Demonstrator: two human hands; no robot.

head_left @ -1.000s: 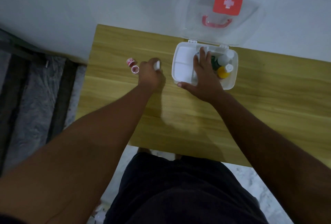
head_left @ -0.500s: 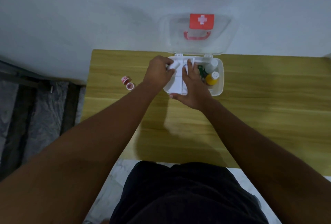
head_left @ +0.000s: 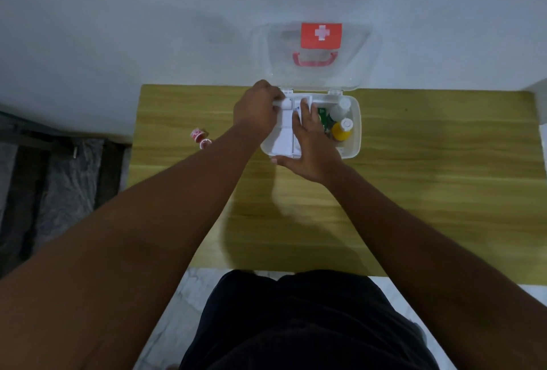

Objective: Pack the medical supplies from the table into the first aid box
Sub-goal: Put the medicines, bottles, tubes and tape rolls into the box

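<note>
While the left hand (head_left: 256, 112) curls its fingers round a small white cylindrical roll (head_left: 286, 104) at the eleven o'clock corner of the white translucent plastic first aid box (head_left: 356, 138), the knuckles hide most of that roll. The right hand (head_left: 310, 147) lies flat on the white inner tray (head_left: 279, 141), fingers straight, thumb along the six o'clock rim, gripping nothing; it partly covers a green packet (head_left: 324, 116). At three o'clock inside stand a yellow white-capped bottle (head_left: 342, 131) and a pale clear bottle (head_left: 339, 109), labels unreadable. Two small red-and-white rolls (head_left: 201, 138) lie on the light wooden table (head_left: 414, 192) at the box's nine o'clock.
</note>
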